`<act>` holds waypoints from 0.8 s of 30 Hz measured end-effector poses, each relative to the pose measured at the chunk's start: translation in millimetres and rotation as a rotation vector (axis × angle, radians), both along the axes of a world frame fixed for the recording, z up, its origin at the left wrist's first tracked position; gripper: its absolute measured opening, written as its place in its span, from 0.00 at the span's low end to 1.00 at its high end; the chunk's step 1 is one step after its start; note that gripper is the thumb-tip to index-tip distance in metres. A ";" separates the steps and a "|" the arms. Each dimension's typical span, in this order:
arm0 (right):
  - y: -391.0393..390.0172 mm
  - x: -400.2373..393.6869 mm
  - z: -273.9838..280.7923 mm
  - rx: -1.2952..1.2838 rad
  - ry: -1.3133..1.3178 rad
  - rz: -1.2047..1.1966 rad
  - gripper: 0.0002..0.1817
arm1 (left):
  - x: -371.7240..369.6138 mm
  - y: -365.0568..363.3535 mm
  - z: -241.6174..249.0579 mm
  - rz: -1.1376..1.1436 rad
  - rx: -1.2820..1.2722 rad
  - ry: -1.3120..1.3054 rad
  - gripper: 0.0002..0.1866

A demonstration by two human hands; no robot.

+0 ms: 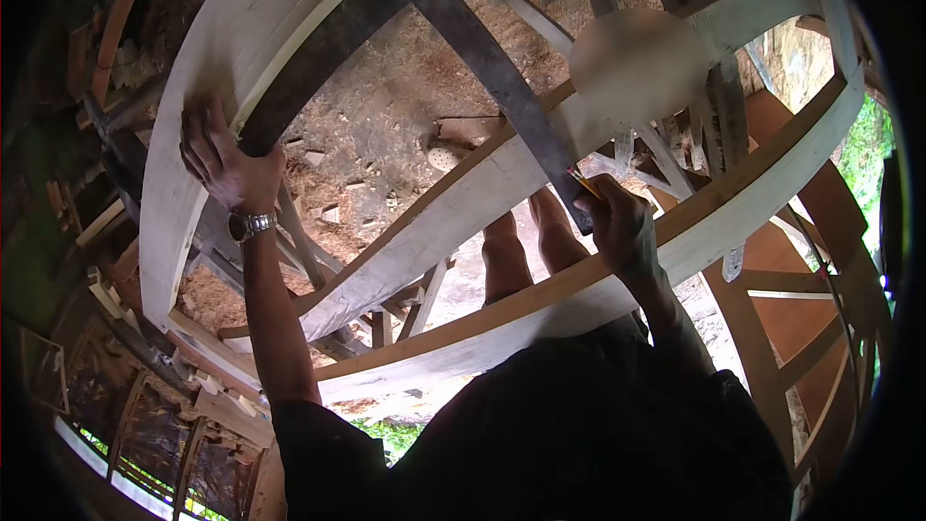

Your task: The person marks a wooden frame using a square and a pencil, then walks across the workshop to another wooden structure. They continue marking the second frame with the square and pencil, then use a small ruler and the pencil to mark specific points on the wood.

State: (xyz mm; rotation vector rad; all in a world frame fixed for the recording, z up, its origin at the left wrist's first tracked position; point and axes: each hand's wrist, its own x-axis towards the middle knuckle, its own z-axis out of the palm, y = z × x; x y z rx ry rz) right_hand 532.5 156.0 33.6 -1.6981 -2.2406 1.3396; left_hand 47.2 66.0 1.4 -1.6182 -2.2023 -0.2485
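A large dark carpenter's square (487,68) spans the gap between pale wooden planks. One leg lies along the inner edge of a wide curved plank (183,222), and the other slants down across a straight plank (434,203). My left hand (230,162) is clamped over the curved plank's edge, fingers on its face, thumb side at the end of the square. On the other leg's lower end, my right hand (620,224) pinches a yellow pencil (585,181), its tip close to the square's edge. Some fingers of the right hand are hidden.
A long curved plank (540,307) passes in front of my body. Wooden supports (424,299) stand beneath. Shavings and offcuts cover the dirt floor (357,174). Brown panels (772,309) and framing rise at right. A round blur (637,63) covers part of the upper right.
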 end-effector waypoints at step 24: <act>13.3 3.1 4.4 -0.056 -0.011 0.006 0.07 | 7.9 8.3 -1.4 0.049 0.024 -0.018 0.58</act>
